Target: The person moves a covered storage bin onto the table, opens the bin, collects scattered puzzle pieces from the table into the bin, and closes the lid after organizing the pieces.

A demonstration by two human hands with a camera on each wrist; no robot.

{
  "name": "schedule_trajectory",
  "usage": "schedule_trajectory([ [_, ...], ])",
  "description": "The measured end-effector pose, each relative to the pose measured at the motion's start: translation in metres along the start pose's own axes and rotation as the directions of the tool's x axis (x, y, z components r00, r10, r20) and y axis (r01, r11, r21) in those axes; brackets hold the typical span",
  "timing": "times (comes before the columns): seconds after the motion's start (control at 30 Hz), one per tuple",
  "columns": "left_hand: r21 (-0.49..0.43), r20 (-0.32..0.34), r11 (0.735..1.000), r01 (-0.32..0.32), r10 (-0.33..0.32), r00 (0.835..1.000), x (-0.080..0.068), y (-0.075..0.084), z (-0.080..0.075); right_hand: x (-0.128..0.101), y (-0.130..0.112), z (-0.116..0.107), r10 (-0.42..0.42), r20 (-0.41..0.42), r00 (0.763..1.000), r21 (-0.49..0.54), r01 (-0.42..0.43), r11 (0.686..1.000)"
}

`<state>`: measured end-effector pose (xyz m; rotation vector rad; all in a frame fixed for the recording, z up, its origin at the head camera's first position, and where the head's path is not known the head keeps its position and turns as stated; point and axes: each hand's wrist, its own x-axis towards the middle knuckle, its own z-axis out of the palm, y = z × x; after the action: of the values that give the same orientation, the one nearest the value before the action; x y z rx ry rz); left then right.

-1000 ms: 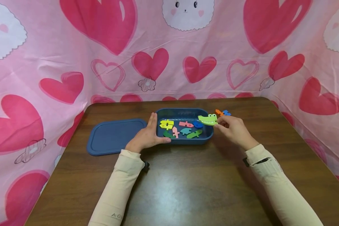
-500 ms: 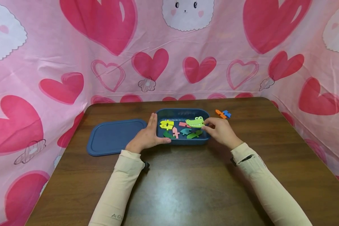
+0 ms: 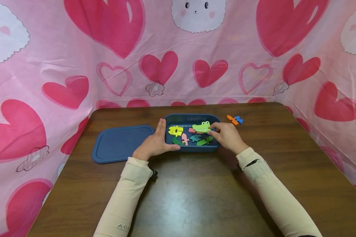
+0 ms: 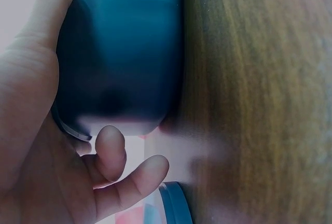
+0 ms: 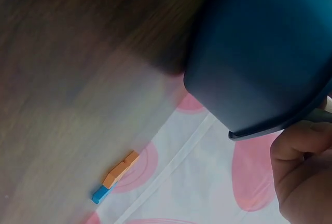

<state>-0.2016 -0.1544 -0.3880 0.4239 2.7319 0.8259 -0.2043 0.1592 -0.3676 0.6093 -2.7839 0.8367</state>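
My right hand [image 3: 227, 137] fingers pinching the green crocodile piece [image 3: 201, 127] over the blue box [image 3: 192, 148], my left hand [image 3: 155, 142] fingers straight, released, pressed flat to the box's left wall, near the tabletop's far edge.

The left hand [image 4: 36, 130] presses its palm and thumb against the rounded wall of a dark blue plastic container [image 4: 122, 53] standing on a brown wooden table [image 4: 259, 94].
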Motion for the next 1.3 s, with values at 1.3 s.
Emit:
schedule_trajectory([
  [1.3, -0.005, -0.003, 1.000, 0.006, -0.006, 1.000, -0.001, 0.003, 0.001, 0.010, 0.081, -0.026, 0.246, -0.071, 0.967, -0.092, -0.252, 0.963],
])
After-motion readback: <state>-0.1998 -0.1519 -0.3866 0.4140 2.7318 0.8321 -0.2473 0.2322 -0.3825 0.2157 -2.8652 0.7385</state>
